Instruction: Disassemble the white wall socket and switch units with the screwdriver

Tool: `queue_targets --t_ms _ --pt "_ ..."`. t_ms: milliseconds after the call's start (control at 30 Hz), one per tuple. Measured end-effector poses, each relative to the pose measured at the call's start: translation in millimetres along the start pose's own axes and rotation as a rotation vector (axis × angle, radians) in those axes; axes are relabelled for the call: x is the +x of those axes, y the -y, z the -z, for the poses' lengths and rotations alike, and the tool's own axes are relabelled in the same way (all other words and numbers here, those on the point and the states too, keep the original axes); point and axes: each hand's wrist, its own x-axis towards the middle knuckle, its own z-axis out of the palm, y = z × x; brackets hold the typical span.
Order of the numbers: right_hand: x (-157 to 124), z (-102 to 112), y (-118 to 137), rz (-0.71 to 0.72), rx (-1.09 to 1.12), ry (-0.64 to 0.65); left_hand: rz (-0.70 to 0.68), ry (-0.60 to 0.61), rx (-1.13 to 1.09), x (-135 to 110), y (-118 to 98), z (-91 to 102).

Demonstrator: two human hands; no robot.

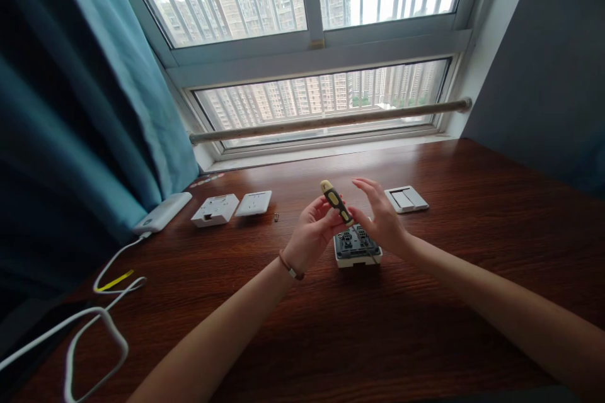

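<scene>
My left hand (pixel 314 227) grips a screwdriver (pixel 334 200) by its yellow and black handle. The handle tilts up to the left, and the thin shaft slants down to the right. Close beside the handle, my right hand (pixel 380 217) has its fingers stretched and apart. Whether its fingertips touch the handle I cannot tell. Beneath both hands sits a switch unit (pixel 350 255) with a dark grey back on a white base, partly covered by the hands. The screwdriver's shaft passes in front of it.
A white switch panel (pixel 407 199) lies at the right. On the left are a white box (pixel 215 210), a white socket plate (pixel 254 203) and small screws (pixel 276 218). A white power strip (pixel 163 213) with a looping cable (pixel 113 327) lies near the curtain (pixel 142 107).
</scene>
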Motion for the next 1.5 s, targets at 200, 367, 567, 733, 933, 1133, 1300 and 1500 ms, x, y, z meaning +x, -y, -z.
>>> queue_targets --t_ms 200,367,567,733,933,1133,1300,1500 --pt "-10 5 -17 -0.109 0.24 0.245 -0.172 -0.055 0.157 5 -19 5.4" --pt "-15 5 -17 0.017 0.239 0.484 -0.282 -0.093 0.301 11 -34 18.4" --pt "-21 0 -17 0.079 0.187 0.476 -0.295 -0.059 0.39 11 -30 20.0" --pt "-26 -1 -22 0.04 0.253 0.447 -0.285 -0.044 0.438 11 -24 20.8" --pt "-27 -1 -23 0.041 0.305 0.449 -0.27 -0.046 0.447 12 -21 23.4" --pt "-28 -2 -24 0.035 0.303 0.443 -0.281 -0.031 0.453 11 -22 21.5" --pt "-28 -3 -25 0.04 0.3 0.432 -0.275 -0.027 0.463 10 -22 19.9" --pt "-28 -3 -25 0.04 0.301 0.437 -0.308 -0.031 0.497 9 -21 17.8"
